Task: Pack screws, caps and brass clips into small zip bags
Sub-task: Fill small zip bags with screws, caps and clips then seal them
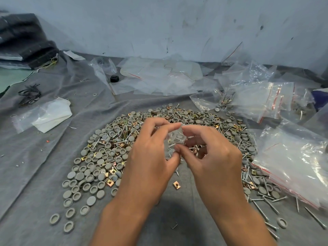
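Note:
A small clear zip bag (175, 139) with grey caps and screws inside is held between both hands above the heap. My left hand (150, 153) pinches its left side with thumb and fingers. My right hand (211, 151) pinches its right side. Beneath them spreads a wide heap of grey round caps (99, 157), mixed with brass clips (110, 182) and long silver screws (266, 205). One loose brass clip (176, 185) lies on the grey cloth (35, 174) between my wrists. The bag's lower part is hidden by my fingers.
A stack of empty red-striped zip bags (292, 167) lies at the right. Filled bags (257, 100) sit at the back right. Crumpled clear plastic (159, 77) lies by the wall, a white tissue in plastic (51, 116) at the left, dark folded fabric (23, 38) at far left.

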A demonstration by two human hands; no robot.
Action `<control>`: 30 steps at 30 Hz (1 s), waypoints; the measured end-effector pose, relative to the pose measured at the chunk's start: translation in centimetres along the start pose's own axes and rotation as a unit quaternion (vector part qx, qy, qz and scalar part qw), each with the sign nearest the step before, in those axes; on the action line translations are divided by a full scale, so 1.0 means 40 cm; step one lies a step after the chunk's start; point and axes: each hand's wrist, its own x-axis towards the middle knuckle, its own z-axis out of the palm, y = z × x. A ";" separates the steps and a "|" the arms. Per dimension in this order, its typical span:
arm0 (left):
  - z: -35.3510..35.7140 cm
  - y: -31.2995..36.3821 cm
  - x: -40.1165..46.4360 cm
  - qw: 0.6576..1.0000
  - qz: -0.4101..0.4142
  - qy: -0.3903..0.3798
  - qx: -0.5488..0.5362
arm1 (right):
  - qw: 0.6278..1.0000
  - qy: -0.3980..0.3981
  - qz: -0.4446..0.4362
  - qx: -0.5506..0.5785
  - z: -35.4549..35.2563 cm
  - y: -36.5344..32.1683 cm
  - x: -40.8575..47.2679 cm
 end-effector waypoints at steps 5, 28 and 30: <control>-0.001 0.002 0.000 1.000 0.003 0.004 -0.002 | 0.998 0.015 0.027 0.062 -0.003 0.000 0.000; -0.120 -0.075 0.008 0.982 -0.096 0.151 0.063 | 0.938 -0.326 0.006 -0.115 0.129 0.014 -0.052; -0.131 -0.085 0.000 0.984 -0.096 0.132 0.067 | 0.929 -0.343 0.009 -0.142 0.138 0.011 -0.053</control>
